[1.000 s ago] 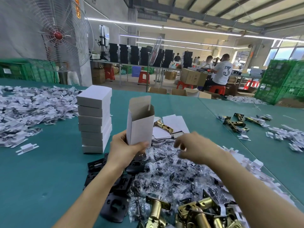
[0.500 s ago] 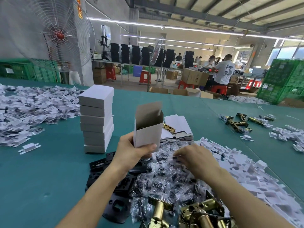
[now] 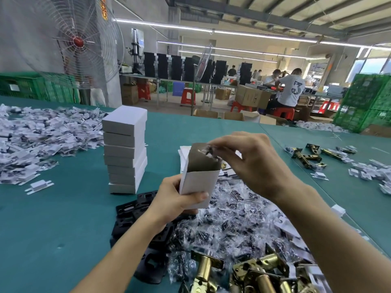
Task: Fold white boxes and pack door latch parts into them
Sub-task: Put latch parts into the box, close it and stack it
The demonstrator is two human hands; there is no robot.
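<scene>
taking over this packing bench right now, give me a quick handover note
Left hand grips an open white box upright, flap up.
Right hand pinches a small clear screw bag at the box's mouth, not yet dropped in.
Done: stack of closed white boxes to the left.
Supplies close in front: screw bag pile, black plates, brass latches.
Left: drop the bag in, check the box's contents (hidden from here), close the flap, add it to the stack.

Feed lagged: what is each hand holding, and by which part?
Left hand grips the open white box around its lower end. Right hand pinches a small clear bag at the box's mouth; where on it is blurred.
</scene>
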